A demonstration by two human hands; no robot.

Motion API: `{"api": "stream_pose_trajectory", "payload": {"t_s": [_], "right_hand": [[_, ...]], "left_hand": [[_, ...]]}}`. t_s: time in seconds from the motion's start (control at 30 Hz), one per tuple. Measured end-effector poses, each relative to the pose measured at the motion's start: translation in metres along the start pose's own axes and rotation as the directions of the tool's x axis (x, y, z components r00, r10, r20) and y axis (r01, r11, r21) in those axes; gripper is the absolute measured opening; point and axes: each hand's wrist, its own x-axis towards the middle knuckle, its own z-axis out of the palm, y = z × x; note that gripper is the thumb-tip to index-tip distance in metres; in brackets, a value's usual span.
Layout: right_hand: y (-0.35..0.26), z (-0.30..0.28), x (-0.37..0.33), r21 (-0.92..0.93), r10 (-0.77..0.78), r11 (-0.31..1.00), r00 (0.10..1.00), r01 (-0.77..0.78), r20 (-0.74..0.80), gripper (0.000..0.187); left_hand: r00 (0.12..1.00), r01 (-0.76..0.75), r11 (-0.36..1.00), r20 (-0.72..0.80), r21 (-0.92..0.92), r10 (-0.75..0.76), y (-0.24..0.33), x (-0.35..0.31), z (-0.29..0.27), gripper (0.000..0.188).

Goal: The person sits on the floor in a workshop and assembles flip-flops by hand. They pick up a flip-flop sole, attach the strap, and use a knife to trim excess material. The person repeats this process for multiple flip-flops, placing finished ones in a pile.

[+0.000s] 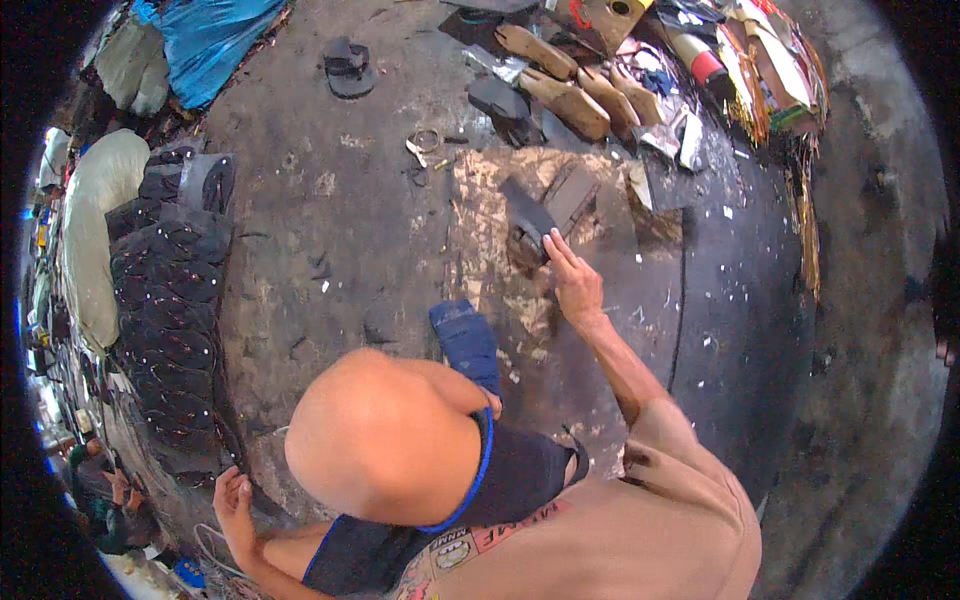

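Observation:
My right hand (577,288) reaches over a worn board (480,215), its fingers together on the lower end of a black flat strip (528,207); its thumb is hidden. Under and beside the strip lie dark brown flat pieces (575,195) and a dark curved piece whose kind I cannot make out. At lower left, my left hand (236,508) hangs with loosely bent fingers, holding nothing visible. It is close to the near end of a long row of overlapping black pieces (170,320) with light dots along their edges.
Wooden shoe lasts (565,100) and scraps lie beyond the board. Scissors (416,152) and a black sandal (349,68) rest on the floor. A blue sheet (220,45) and a pale stuffed sack (100,240) are at left. My bent knee (375,435) and a blue cloth roll (464,340) stand between my hands.

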Motion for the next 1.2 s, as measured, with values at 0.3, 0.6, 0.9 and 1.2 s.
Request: {"api": "stream_pose_trajectory", "payload": {"t_s": [0.3, 0.6, 0.9, 1.2], "right_hand": [[0.001, 0.005, 0.006, 0.092, 0.015, 0.996, 0.968, 0.008, -0.250, 0.065], [-0.020, -0.009, -0.010, 0.047, -0.107, 0.992, 0.968, 0.120, -0.225, 0.062], [-0.024, -0.006, 0.005, 0.035, -0.153, 0.988, 0.988, 0.153, 0.017, 0.059], [-0.001, 0.005, -0.017, 0.004, -0.176, 0.984, 0.982, 0.177, -0.070, 0.074]], "left_hand": [[0.997, -0.066, 0.998, 0.037, 0.000, 0.066, 0.003, 0.010, 0.005, 0.042], [0.991, -0.119, 0.993, 0.056, -0.006, 0.119, 0.003, 0.014, 0.009, 0.038], [0.999, -0.024, 0.999, 0.035, 0.020, 0.024, 0.003, 0.006, 0.007, 0.038], [0.998, -0.056, 0.994, -0.010, 0.095, 0.057, -0.004, -0.007, 0.005, 0.040]]}}
